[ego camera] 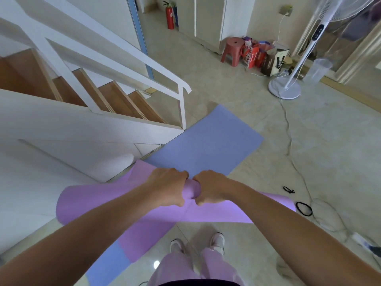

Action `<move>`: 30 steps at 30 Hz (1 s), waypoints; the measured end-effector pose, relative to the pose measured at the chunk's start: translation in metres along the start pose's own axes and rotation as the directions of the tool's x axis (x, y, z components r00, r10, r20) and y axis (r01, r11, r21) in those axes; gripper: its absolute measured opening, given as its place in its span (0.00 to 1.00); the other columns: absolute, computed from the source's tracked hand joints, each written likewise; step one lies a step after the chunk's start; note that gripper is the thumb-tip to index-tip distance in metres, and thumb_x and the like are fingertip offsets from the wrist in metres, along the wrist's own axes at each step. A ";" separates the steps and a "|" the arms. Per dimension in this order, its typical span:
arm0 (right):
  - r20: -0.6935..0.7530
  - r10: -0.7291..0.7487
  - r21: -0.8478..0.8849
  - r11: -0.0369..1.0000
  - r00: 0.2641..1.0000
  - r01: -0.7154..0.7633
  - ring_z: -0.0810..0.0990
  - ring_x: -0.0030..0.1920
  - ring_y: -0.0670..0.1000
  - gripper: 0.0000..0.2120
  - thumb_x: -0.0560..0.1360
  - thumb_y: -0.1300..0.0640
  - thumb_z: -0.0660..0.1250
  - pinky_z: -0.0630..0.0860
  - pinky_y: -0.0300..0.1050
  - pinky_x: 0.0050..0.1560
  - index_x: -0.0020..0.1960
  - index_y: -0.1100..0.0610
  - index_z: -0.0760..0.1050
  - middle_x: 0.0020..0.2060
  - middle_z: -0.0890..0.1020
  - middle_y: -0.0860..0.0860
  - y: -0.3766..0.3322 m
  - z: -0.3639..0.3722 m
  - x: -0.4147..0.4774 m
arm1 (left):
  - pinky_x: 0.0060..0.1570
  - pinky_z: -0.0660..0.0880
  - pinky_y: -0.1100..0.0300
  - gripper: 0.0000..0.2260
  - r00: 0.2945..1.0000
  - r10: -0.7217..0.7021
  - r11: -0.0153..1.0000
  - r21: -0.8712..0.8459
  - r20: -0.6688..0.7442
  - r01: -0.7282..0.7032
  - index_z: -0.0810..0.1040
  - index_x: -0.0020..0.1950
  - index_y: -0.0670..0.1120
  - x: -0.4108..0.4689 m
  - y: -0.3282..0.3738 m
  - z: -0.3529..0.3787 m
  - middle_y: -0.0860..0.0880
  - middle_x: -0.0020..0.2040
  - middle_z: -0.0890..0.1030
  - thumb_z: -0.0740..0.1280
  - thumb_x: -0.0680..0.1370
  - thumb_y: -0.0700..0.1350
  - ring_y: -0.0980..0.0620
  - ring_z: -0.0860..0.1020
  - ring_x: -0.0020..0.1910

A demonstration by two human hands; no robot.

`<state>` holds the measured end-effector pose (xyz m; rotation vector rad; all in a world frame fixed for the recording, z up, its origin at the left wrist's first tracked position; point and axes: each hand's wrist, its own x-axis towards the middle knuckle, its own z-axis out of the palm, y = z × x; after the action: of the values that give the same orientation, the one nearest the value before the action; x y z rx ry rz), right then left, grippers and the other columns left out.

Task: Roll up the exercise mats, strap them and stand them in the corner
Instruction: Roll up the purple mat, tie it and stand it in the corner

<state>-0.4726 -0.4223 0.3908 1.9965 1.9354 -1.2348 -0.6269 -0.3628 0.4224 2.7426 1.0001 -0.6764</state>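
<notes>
One red bag (250,55) by the far wall bears white writing too blurred to read; my left hand (168,187) and right hand (212,187) sit knuckles up, almost touching, fingers curled tight round the purple fold at the middle of the mat (107,203), arms stretched forward; the mat's far end lies flat on the floor (329,151), blue face up, beside the stairs (115,100); black straps (304,208) lie to my right.
</notes>
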 end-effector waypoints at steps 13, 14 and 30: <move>-0.244 -0.082 -0.395 0.918 0.966 -0.022 0.76 0.55 0.54 0.33 0.67 0.37 0.72 0.70 0.49 0.49 0.67 0.48 0.66 0.56 0.75 0.48 0.004 0.008 -0.015 | 0.47 0.80 0.51 0.19 0.937 -0.003 0.861 -0.475 0.348 0.179 0.78 0.52 0.52 0.010 -0.018 -0.001 0.52 0.47 0.83 0.75 0.63 0.55 0.48 0.83 0.47; -0.255 -0.073 -0.377 0.926 0.964 -0.030 0.77 0.55 0.54 0.31 0.68 0.37 0.71 0.69 0.48 0.48 0.65 0.49 0.67 0.55 0.76 0.48 0.003 0.009 -0.013 | 0.50 0.81 0.50 0.20 0.919 0.027 0.824 -0.529 0.393 0.203 0.79 0.51 0.53 0.011 -0.022 0.000 0.52 0.47 0.84 0.76 0.62 0.55 0.48 0.84 0.47; -0.295 -0.134 -0.454 0.891 0.946 -0.015 0.75 0.59 0.54 0.39 0.66 0.33 0.70 0.71 0.50 0.57 0.71 0.47 0.62 0.60 0.73 0.47 0.005 -0.011 0.001 | 0.42 0.78 0.56 0.18 0.950 -0.005 0.789 -0.583 0.313 0.196 0.78 0.47 0.51 0.027 -0.033 -0.018 0.52 0.44 0.82 0.78 0.62 0.53 0.50 0.83 0.44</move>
<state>-0.4637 -0.4164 0.3951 1.9772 2.1822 -0.4091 -0.6233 -0.3171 0.4270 1.9696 1.0665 -0.6166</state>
